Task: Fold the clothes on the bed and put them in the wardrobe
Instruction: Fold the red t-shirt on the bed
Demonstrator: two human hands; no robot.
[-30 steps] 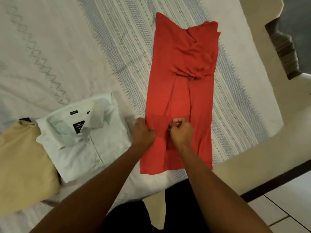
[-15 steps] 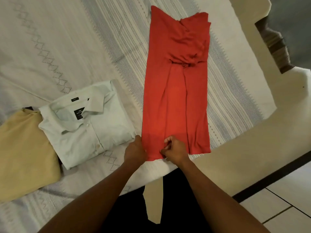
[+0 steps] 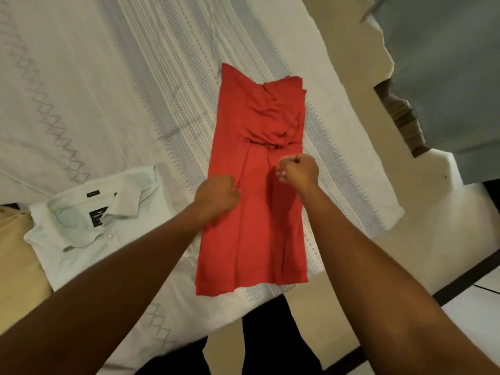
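Hands work at mid-length of the red garment (image 3: 254,234), which lies as a long narrow strip, sides turned in, near the edge of the bed (image 3: 108,77). Left hand (image 3: 217,194) is curled at the strip's left edge and appears to pinch the fabric there. Right hand (image 3: 297,171) is fisted above the cloth; whether it holds fabric cannot be told. Judgement: this placement suits a crosswise fold. White shirt (image 3: 89,234) and tan garment (image 3: 16,253) lie folded alongside, not yet in the wardrobe.

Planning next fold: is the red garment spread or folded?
Partly folded: the red garment lies as a long strip, sides turned in.
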